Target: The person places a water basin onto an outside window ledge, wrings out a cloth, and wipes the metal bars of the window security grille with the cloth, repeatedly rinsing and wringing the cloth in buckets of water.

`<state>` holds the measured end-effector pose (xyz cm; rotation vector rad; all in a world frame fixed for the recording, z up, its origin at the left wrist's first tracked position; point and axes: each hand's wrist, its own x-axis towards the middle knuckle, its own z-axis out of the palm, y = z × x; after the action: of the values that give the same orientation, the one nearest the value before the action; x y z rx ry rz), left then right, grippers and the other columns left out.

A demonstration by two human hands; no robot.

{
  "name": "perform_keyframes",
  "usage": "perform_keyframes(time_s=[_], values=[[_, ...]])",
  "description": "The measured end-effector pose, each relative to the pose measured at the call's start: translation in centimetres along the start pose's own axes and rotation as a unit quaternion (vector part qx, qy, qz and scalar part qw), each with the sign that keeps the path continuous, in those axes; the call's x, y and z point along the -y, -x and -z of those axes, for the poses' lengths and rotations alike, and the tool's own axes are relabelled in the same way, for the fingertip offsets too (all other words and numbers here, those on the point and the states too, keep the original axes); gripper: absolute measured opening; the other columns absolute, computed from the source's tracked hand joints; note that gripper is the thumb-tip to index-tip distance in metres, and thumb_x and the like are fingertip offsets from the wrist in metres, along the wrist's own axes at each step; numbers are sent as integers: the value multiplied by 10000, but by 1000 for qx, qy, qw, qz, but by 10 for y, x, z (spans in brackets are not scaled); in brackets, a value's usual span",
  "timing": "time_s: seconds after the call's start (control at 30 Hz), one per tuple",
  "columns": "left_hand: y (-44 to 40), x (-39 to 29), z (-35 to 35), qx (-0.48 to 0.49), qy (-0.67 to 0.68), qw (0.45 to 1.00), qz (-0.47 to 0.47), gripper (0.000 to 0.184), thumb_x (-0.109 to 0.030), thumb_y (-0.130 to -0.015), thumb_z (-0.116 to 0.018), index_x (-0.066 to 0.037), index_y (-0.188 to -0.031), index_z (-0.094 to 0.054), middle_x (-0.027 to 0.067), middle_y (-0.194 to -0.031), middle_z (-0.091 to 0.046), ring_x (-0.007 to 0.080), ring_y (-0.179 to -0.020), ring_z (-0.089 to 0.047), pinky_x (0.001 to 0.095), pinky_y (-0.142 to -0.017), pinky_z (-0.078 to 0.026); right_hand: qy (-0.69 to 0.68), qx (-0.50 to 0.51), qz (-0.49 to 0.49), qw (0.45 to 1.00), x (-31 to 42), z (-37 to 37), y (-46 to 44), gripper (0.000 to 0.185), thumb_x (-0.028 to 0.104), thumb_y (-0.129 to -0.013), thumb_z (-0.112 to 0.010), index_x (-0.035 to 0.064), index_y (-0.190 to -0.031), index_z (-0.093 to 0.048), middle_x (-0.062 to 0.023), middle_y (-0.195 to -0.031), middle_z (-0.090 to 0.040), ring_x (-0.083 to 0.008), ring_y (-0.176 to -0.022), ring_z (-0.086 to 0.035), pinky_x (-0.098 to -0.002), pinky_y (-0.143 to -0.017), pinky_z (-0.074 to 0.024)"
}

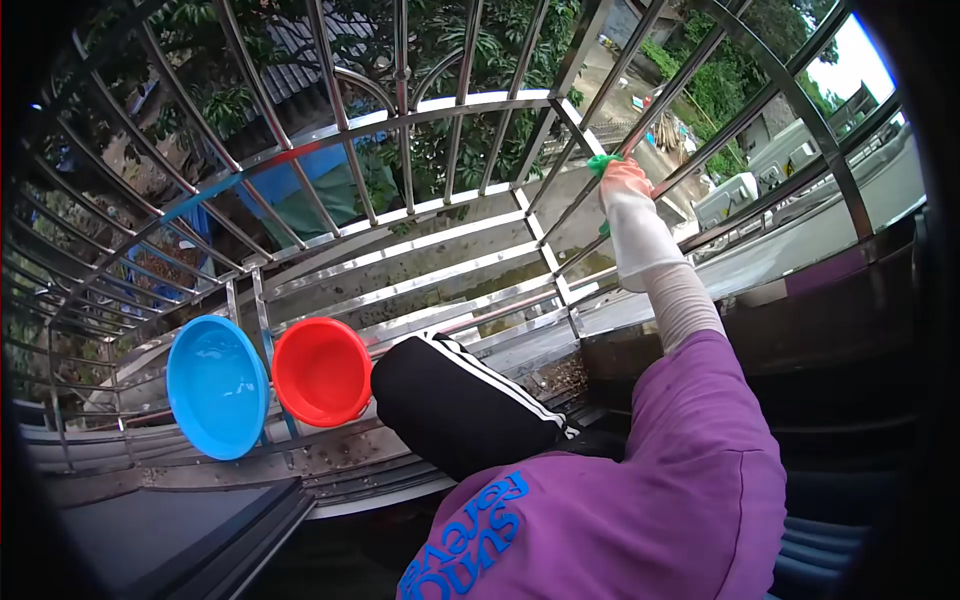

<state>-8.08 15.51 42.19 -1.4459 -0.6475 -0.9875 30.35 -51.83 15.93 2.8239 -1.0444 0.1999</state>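
My right hand (627,180) is stretched out to a metal bar of the window cage, in a glove with an orange-pink hand part and a whitish, translucent cuff (640,235). Its fingers are closed around a green cloth (601,164), pressed against the bar; a bit of green also shows lower down beside the glove. My left hand is out of the frame. To the left, a blue basin (215,388) with some clear water in it stands next to a red basin (322,372).
Shiny metal bars (400,265) enclose the ledge on its outer sides. My bent knee in black trousers with white stripes (460,400) rests by the red basin. A window frame track (380,488) runs below. Outside lie trees, a yard and air-conditioner units (727,200).
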Motion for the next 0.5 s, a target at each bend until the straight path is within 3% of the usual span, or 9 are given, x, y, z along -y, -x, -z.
perform_keyframes(time_s=[0.03, 0.1, 0.2, 0.23, 0.27, 0.3, 0.37, 0.47, 0.5], values=[[1, -1, -3, -5, 3, 1000, 8, 614, -568, -934, -248, -29, -1014, -531, 198, -1061, -508, 438, -1001, -436, 600, -853, -334, -67, 1, -79, 995, 13, 11, 5, 217, 190, -888, -494, 62, -978, -643, -101, -972, -672, -244, -861, -684, -406, -683, -554], [2, 1, -6, -8, 14, 1000, 4, 626, -577, -929, -228, -35, -972, -539, 192, -1006, -524, 441, -989, -436, 597, -824, -335, -238, 108, -21, 965, 7, 60, 50, 244, 175, -896, -481, 39, -1051, -613, -124, -1018, -659, -234, -892, -678, -377, -692, -555], [-7, -11, 0, -30, 20, 999, -13, 480, -441, -950, -337, -5, -904, -532, 199, -937, -531, 432, -939, -450, 559, -780, -342, 140, 43, 125, 981, 4, 47, 49, 231, 135, -884, -512, 30, -1057, -623, -147, -1069, -638, -263, -971, -658, -410, -741, -551], [-5, -8, 2, -34, 18, 999, -22, 437, -396, -957, -373, 5, -881, -529, 201, -913, -533, 428, -923, -455, 546, -766, -345, 110, 77, 77, 988, 7, 59, 54, 249, 121, -882, -501, 15, -1078, -610, -153, -1062, -642, -282, -983, -653, -443, -759, -544], [14, 12, -37, -20, 36, 999, -26, 389, -406, -911, -505, -37, -924, -625, 142, -938, -618, 331, -879, -560, 418, -788, -426, 235, 62, 197, 950, -16, 13, 20, 257, 173, -877, -465, -9, -1010, -590, -184, -993, -651, -332, -895, -667, -456, -680, -559], [17, 24, -47, -23, 15, 999, -35, 360, -395, -879, -566, -47, -918, -647, 117, -917, -638, 292, -839, -584, 376, -762, -447, 143, 27, 192, 971, -19, 21, 24, 274, 242, -893, -466, 43, -1001, -619, -161, -1026, -653, -345, -964, -642, -482, -674, -554], [32, 39, -57, -74, -40, 996, -39, 320, -373, -816, -688, -66, -906, -691, 68, -875, -678, 215, -757, -633, 291, -710, -491, -53, 159, 198, 966, 9, 53, 55, 206, 154, -837, -489, 71, -972, -621, -152, -955, -635, -337, -897, -628, -440, -686, -540], [48, 55, -82, -142, -31, 988, -55, 307, -364, -779, -735, -75, -874, -692, 49, -820, -675, 199, -696, -631, 286, -683, -484, -151, 311, 362, 866, 71, 95, 109, 253, 14, -772, -468, 76, -967, -617, -128, -902, -619, -268, -826, -616, -370, -712, -517], [41, 48, -74, -132, -11, 989, -64, 292, -341, -796, -707, -67, -894, -675, 65, -841, -664, 214, -726, -619, 312, -720, -460, -207, 391, 336, 831, 110, 125, 158, 296, -32, -754, -443, 74, -969, -617, -112, -890, -618, -230, -818, -614, -341, -728, -509]])
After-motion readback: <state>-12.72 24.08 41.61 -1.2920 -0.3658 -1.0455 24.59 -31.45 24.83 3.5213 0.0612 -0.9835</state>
